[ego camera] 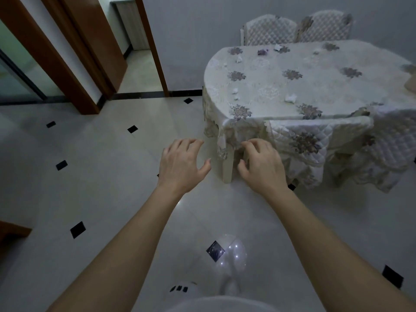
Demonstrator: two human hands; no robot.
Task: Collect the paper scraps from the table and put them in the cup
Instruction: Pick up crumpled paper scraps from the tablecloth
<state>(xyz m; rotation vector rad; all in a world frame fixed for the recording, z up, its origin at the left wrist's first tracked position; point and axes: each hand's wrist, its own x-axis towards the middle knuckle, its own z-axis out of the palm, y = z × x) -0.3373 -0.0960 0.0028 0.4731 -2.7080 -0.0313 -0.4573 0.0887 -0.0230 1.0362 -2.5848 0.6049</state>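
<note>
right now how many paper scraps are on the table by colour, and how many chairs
white scraps: 6, e.g.
purple scrap: 1
chairs: 4, e.g.
total: 11
No cup is clearly visible; both hands are empty.

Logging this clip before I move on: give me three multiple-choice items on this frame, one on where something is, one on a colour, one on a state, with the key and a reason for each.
1. Where do the paper scraps lie?
A. On the floor
B. On the tablecloth
C. In the left hand

2. What colour are the small diamond insets in the floor?
A. Black
B. Red
C. Yellow

3. What state are the hands in?
A. Both empty, fingers spread
B. Right hand holds a cup
C. Left hand grips a scrap

Key: 1 B, scraps dot the tablecloth; 2 A, the insets are black on pale tile; 3 A, the left hand and right hand hover over the floor, short of the table, holding nothing.
</note>
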